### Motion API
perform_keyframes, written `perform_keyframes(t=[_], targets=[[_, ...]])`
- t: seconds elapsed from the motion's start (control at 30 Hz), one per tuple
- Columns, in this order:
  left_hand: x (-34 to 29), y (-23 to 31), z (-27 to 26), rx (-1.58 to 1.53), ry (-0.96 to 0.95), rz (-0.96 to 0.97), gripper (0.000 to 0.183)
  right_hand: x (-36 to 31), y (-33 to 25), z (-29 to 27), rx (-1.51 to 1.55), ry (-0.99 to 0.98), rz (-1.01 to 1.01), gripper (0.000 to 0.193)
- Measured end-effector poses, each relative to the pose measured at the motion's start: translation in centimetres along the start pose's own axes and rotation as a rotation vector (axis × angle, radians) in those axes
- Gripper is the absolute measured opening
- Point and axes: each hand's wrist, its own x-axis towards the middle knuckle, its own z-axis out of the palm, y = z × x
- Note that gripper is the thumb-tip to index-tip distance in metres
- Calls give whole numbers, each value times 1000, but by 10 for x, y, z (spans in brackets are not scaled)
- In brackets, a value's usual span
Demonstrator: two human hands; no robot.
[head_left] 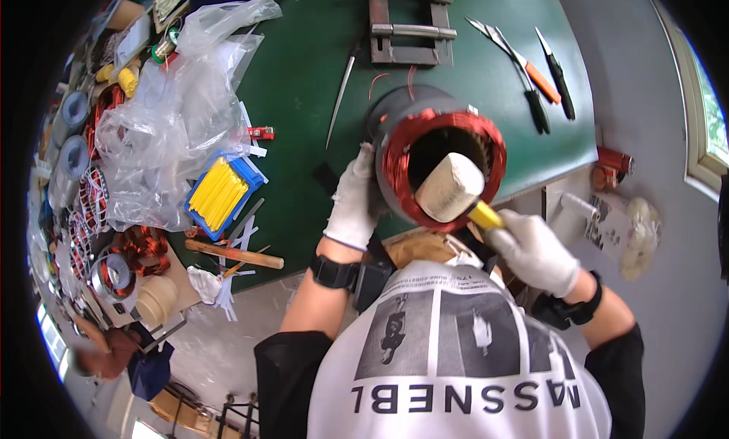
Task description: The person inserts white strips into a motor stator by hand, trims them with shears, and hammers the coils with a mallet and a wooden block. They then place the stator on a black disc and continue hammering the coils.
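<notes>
On the green tabletop in front of me stands a grey motor stator, its open end facing me. A thick ring of red copper windings runs around its bore. Pressed against the stator's left side is my left hand in a white knitted glove, gripping it, with the fingertips partly hidden. My right hand, gloved too, is closed around the yellow handle of a mallet. The mallet's pale, worn head is over the lower part of the bore, in front of the windings; whether it touches them I cannot tell.
A metal roller stand lies beyond the stator. Scissors and knives lie at right, a thin metal rod at left. Further left are plastic bags, a blue tray of yellow strips, a wooden stick and coils.
</notes>
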Motion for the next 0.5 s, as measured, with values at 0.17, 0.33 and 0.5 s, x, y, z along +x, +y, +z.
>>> perform_keyframes(t=[0.17,0.33,0.5], targets=[[-27,-9,-5,27,54,39,54,23,-37,-105,311,434,-33,21],[-9,-20,-6,1023,196,426,46,12,7,-36,207,370,-218,29],[-20,15,13,453,205,38,63,17,-24,-40,-159,-204,8,25]])
